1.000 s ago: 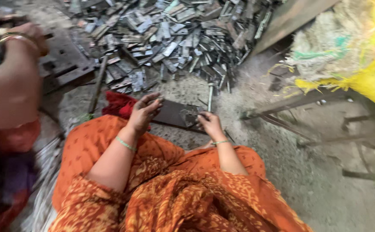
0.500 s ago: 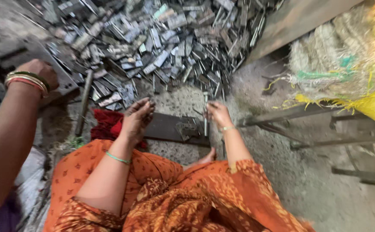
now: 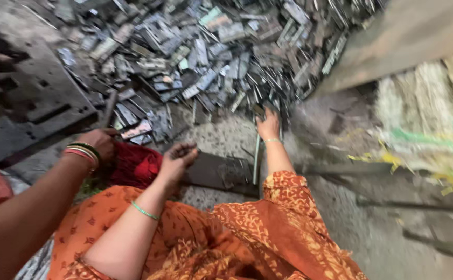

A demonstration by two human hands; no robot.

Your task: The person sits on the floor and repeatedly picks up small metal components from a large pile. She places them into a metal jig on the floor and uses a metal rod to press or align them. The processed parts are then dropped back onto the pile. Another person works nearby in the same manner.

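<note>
As you look down through the head camera, your right hand (image 3: 268,124) is stretched forward to the near edge of the big heap of grey metal scrap pieces (image 3: 205,57). Its fingers are bent down onto a small dark piece (image 3: 259,110) at the foot of the heap; whether they pinch it or only press on it, you cannot tell, because the picture is blurred there. A thin bangle sits on this wrist.

Your left hand (image 3: 177,158) is nearer to your body, on the left end of a flat dark metal plate (image 3: 221,173) that lies on the ground in front of your knees. The fingers are curled loosely together, with the tips dark from dirt, and they seem to hold something small, but it is too small to name. A green bangle is around this forearm.

A thin metal rod (image 3: 256,158) stands almost upright between your two hands, touching the right part of the plate, just under your right wrist.

Your knees are covered with orange patterned cloth (image 3: 268,228). Just beside your left hand, on the left, lies a red cloth (image 3: 135,166).

From the left side another person's hand (image 3: 98,147), with red and gold bangles, comes into the picture and rests close to the red cloth, near a slanted dark bar (image 3: 107,109). Behind it is a large grey slab with holes (image 3: 34,103). On the right is a pale, frayed sack with green and yellow parts (image 3: 428,119).
</note>
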